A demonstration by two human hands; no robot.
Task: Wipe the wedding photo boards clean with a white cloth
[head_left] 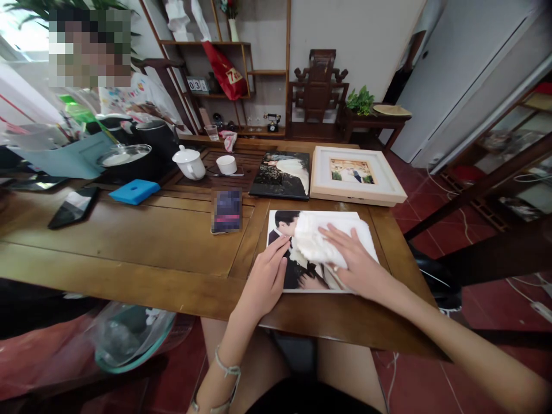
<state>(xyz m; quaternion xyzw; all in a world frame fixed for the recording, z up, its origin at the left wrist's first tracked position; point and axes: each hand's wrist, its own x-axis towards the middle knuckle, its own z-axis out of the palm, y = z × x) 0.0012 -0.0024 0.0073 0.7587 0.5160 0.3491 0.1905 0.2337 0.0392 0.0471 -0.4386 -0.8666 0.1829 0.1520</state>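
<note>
Two hands are working on a photo print [284,225]: left hand [265,280], open, is steadying its edge; right hand [356,261] is pressing a white cloth [314,241] flat onto it on the tabletop [164,236]

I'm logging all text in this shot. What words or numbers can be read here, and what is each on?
"03" and a further digit, perhaps "6": block calendar on the shelf.
"7" and unclear characters: red bag hanging on the shelf.
Card on the table: blurred, unreadable.
Photo under both hands, white cloth, framed photo, dark photo: no text visible.
</note>
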